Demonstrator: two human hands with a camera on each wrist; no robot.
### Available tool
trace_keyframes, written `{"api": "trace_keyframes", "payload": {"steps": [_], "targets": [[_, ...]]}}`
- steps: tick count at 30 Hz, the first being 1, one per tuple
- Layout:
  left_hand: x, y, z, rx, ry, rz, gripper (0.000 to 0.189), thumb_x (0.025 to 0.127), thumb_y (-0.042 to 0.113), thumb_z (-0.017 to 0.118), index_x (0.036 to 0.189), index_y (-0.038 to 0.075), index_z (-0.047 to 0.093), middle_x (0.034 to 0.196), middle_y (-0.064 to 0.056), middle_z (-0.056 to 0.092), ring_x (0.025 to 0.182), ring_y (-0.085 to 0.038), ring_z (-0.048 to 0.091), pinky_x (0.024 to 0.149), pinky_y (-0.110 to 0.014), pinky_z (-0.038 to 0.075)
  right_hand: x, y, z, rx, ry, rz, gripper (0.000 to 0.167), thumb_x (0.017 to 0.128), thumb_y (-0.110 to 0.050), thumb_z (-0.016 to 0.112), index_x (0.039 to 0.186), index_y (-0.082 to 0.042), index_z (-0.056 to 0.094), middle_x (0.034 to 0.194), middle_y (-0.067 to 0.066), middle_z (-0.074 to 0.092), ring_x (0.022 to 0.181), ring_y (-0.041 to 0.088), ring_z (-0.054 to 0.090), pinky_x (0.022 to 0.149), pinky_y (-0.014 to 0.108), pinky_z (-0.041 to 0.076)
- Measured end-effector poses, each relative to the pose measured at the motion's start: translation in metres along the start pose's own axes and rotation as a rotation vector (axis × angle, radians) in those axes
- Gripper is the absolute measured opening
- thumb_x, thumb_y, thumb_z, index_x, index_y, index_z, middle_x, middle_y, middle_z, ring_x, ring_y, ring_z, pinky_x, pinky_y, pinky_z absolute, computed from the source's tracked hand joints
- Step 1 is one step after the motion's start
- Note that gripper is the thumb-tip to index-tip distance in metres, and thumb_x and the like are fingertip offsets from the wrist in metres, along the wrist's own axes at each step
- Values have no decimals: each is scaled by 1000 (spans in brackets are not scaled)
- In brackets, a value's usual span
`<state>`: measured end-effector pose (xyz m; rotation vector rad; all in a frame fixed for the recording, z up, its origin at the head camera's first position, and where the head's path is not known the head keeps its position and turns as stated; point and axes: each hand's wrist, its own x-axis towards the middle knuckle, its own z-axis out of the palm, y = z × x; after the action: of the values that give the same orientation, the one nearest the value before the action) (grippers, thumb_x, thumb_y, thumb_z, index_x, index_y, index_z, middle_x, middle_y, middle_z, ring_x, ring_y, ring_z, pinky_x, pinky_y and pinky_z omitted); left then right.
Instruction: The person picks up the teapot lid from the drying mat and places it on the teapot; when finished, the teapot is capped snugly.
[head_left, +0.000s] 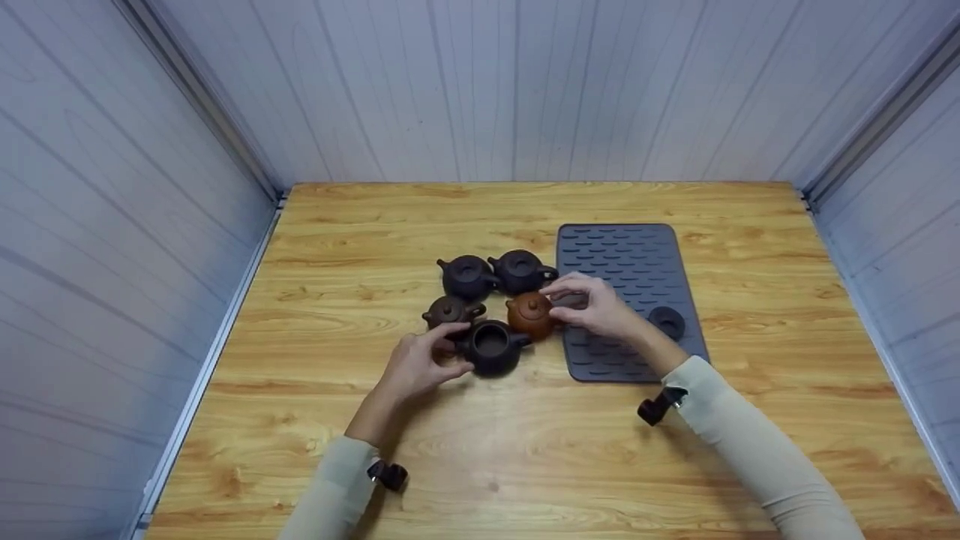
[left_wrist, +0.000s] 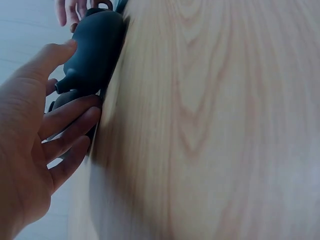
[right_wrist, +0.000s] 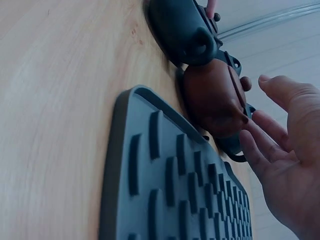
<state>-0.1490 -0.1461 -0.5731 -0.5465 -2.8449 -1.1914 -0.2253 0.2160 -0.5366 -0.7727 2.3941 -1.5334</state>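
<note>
A dark teapot without its lid (head_left: 493, 363) stands at the front of a cluster of teapots, its open mouth facing up. My left hand (head_left: 415, 365) is at its spout side, thumb near the body. In the left wrist view that hand's fingers (left_wrist: 70, 117) are spread and loosely extended below the spout. Right behind stands a reddish-brown lidded teapot (head_left: 529, 324). My right hand (head_left: 596, 306) is beside it, fingertips at its right side. The right wrist view shows the thumb (right_wrist: 285, 90) apart from the lid knob and the other fingers outstretched by the brown teapot (right_wrist: 210, 100).
Two black lidded teapots (head_left: 466, 279) (head_left: 519, 273) stand behind, and a small dark-brown one (head_left: 448, 309) is at the left. To the right lies a grey ridged mat (head_left: 615, 259) bearing a round dark lid (head_left: 666, 322). Pale panels (head_left: 480, 90) enclose the wooden table (head_left: 330, 255).
</note>
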Motion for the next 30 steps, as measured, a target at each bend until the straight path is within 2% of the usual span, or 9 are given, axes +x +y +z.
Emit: {"api": "trace_keyframes", "payload": {"steps": [5, 8, 11, 13, 17, 19, 22, 25, 30], "targets": [[0, 2, 3, 51, 39, 20, 60, 86, 36, 100, 141, 25, 77, 100, -4, 90, 76, -19, 74, 75, -38, 56, -7, -3, -8, -13, 0, 19, 36, 104, -6, 80, 139, 1, 77, 139, 22, 73, 134, 45, 70, 112, 56, 62], [1, 4, 4, 89, 48, 29, 61, 85, 39, 101, 140, 26, 78, 92, -8, 87, 65, -13, 58, 69, -35, 50, -12, -3, -14, -32, 8, 24, 35, 105, -5, 79, 139, 1, 77, 139, 21, 73, 134, 46, 69, 111, 54, 62], [2, 4, 6, 119, 54, 41, 63, 83, 42, 101, 140, 27, 78, 84, -11, 83, 63, -12, 44, 65, -33, 44, -18, -1, -21, -46, 24, 27, 33, 105, -4, 78, 138, -1, 78, 139, 19, 74, 134, 46, 69, 111, 54, 62], [2, 4, 7, 135, 64, 55, 63, 83, 42, 102, 139, 26, 78, 84, -10, 83, 64, -13, 48, 65, -33, 46, -21, 0, -25, -48, 40, 35, 33, 104, -3, 78, 137, -1, 78, 139, 18, 74, 134, 44, 70, 112, 56, 62], [1, 2, 10, 155, 99, 81, 61, 82, 40, 102, 136, 25, 79, 92, -6, 87, 72, -20, 71, 69, -40, 57, -28, 3, -35, -69, 72, 46, 33, 104, -3, 79, 136, 0, 78, 138, 17, 76, 132, 34, 73, 112, 59, 61], [0, 1, 12, 161, 117, 91, 59, 82, 39, 102, 135, 25, 80, 96, -4, 88, 78, -22, 78, 72, -43, 59, -32, 5, -39, -88, 86, 45, 33, 103, -2, 80, 136, 1, 78, 136, 18, 77, 129, 28, 74, 111, 59, 61], [-1, 1, 14, 171, 133, 108, 56, 83, 38, 102, 133, 25, 81, 98, -3, 88, 77, -20, 76, 70, -41, 58, -40, 7, -46, -109, 113, 46, 33, 103, -1, 79, 135, 2, 78, 135, 19, 77, 125, 13, 74, 109, 52, 64], [-1, 0, 15, 180, 137, 122, 53, 84, 38, 101, 132, 26, 82, 97, -1, 88, 70, -14, 64, 67, -35, 52, -48, 11, -54, -117, 143, 46, 32, 103, 0, 79, 135, 2, 78, 134, 21, 77, 122, 2, 71, 106, 40, 65], [0, 0, 15, 178, 142, 125, 51, 84, 38, 101, 130, 26, 84, 96, 0, 88, 67, -9, 51, 66, -31, 47, -60, 15, -66, -129, 180, 63, 32, 103, -1, 79, 135, 4, 78, 133, 22, 77, 119, -4, 69, 100, 21, 61]]}}
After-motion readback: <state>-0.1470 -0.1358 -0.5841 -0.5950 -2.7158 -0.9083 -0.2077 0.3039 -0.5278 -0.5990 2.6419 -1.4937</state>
